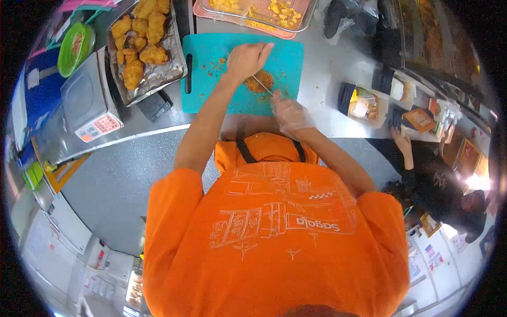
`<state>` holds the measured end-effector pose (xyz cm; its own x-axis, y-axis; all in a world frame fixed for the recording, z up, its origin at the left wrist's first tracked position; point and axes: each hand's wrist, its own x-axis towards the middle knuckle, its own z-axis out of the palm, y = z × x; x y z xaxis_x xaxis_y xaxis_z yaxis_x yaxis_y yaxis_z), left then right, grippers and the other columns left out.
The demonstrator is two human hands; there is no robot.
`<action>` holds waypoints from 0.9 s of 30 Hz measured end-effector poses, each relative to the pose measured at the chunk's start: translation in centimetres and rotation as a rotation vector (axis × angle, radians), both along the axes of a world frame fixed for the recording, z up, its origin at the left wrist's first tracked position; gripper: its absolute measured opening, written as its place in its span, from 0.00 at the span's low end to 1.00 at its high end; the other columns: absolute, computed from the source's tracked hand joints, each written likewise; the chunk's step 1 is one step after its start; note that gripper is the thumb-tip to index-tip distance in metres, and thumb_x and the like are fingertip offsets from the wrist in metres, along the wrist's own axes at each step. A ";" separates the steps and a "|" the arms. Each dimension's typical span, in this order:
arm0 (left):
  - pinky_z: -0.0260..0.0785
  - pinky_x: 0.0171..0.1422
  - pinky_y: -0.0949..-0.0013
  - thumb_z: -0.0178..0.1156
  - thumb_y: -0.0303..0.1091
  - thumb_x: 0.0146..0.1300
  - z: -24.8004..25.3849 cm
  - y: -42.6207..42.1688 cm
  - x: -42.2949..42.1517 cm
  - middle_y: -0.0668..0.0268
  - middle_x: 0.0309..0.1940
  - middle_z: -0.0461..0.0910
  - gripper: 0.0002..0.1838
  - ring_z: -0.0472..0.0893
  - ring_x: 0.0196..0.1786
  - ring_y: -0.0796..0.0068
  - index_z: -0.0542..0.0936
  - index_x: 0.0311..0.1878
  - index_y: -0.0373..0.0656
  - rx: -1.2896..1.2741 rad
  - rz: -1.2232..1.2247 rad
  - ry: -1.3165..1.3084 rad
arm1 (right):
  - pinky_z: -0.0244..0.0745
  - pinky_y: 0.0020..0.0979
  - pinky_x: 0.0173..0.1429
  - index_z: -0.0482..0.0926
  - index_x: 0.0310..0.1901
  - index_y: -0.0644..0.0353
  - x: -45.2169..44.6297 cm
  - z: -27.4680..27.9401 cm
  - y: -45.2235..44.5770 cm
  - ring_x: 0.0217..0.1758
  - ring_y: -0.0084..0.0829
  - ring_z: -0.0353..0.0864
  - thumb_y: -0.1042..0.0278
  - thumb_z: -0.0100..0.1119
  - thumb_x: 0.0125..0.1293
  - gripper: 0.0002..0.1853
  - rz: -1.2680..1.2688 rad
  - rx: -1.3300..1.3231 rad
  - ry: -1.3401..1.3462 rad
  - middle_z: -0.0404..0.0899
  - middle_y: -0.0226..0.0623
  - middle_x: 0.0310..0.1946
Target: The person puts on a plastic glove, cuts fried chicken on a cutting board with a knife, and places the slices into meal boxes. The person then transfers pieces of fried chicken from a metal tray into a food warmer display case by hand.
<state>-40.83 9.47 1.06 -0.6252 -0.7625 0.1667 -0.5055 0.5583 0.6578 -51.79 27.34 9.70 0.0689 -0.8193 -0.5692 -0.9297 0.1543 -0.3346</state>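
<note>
A knife [262, 84] lies slantwise across a round, brown breaded fried piece [256, 82] on a teal cutting board [196, 103]. My right hand [289, 112], in a clear plastic glove, is closed around its handle at the lower right of the piece. My left hand [246, 61] is over the far part of the blade, fingers stretched out to the upper right. Whether its palm presses on the blade is hidden. Brown crumbs [214, 66] are scattered over the board around both hands.
Left of the board is a metal tray [177, 71] of fried pieces [140, 47], beside a digital scale [91, 100]. A wire-rimmed tray [253, 22] with yellow bits stands behind. To the right are filled food boxes [363, 105] and another person's hand [402, 142].
</note>
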 end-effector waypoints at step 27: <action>0.74 0.32 0.47 0.42 0.48 0.74 1.3 -0.1 1.2 0.46 0.19 0.78 0.29 0.79 0.24 0.41 0.78 0.21 0.39 -0.025 0.060 0.046 | 0.78 0.50 0.44 0.62 0.53 0.66 3.7 3.9 -0.9 0.44 0.57 0.81 0.75 0.49 0.63 0.17 -0.276 0.145 -0.123 0.79 0.59 0.36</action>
